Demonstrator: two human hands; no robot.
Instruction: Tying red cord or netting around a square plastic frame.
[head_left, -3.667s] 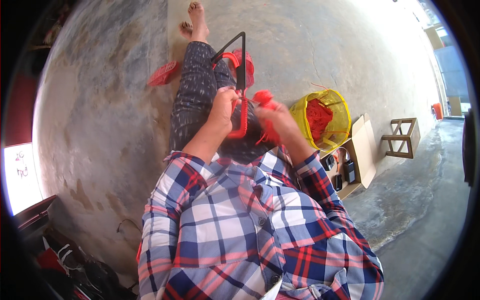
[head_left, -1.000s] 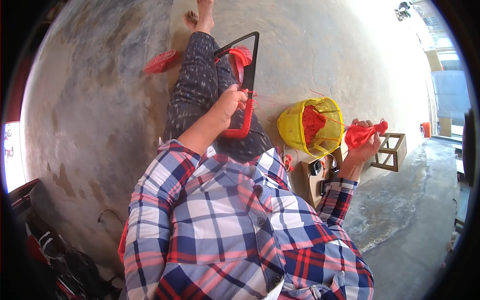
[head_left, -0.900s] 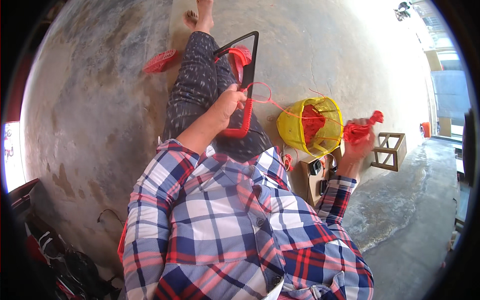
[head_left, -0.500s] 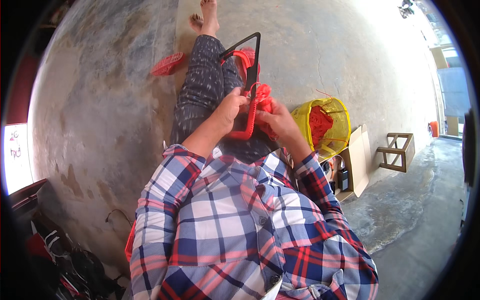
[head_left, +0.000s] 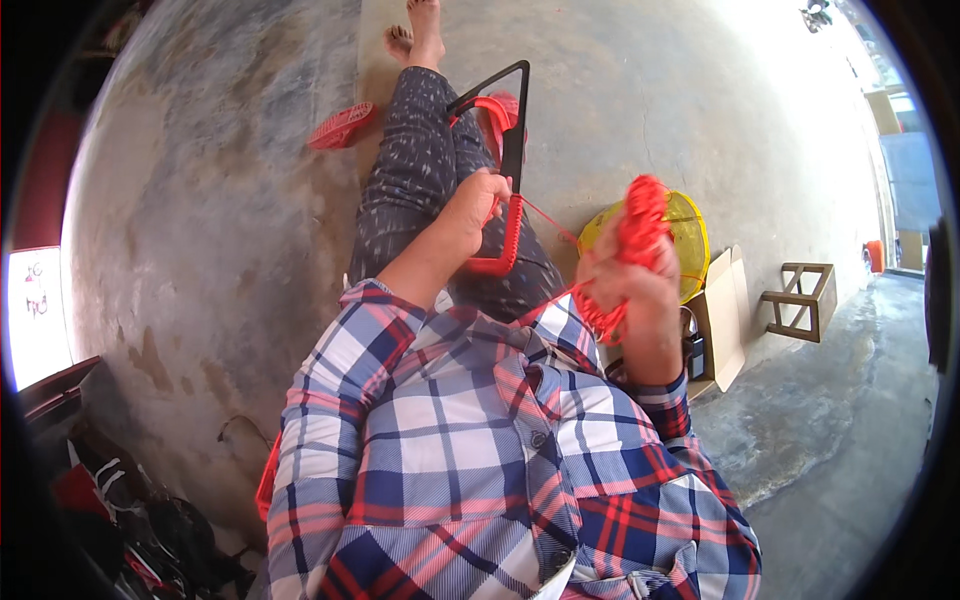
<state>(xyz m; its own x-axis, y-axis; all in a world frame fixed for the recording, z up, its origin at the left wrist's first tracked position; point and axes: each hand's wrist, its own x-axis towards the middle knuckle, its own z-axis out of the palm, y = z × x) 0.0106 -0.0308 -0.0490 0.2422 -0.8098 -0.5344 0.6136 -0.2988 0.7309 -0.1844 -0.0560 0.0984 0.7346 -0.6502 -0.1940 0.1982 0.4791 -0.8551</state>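
A black bent frame (head_left: 514,140) stands over my legs, part of it wrapped in red cord (head_left: 513,232). My left hand (head_left: 483,206) is closed on the frame at the upper end of the wrapped stretch. Another red section curves along the frame's far side. Out to the right, my right hand (head_left: 632,275) grips a bundle of red cord (head_left: 643,222), with loops hanging below the fingers. A taut strand runs from the frame across to this bundle. My right hand is slightly blurred.
Behind my right hand stands a yellow basket (head_left: 690,245), partly hidden. Next to it are an open cardboard box (head_left: 722,320) and a small wooden stool (head_left: 802,302). A red slipper (head_left: 341,126) lies on the concrete floor left of my legs. Dark bags (head_left: 150,535) are at the lower left.
My right hand has moved away from the frame to the right with the cord bundle, drawing a strand out straight. My left hand stays on the frame.
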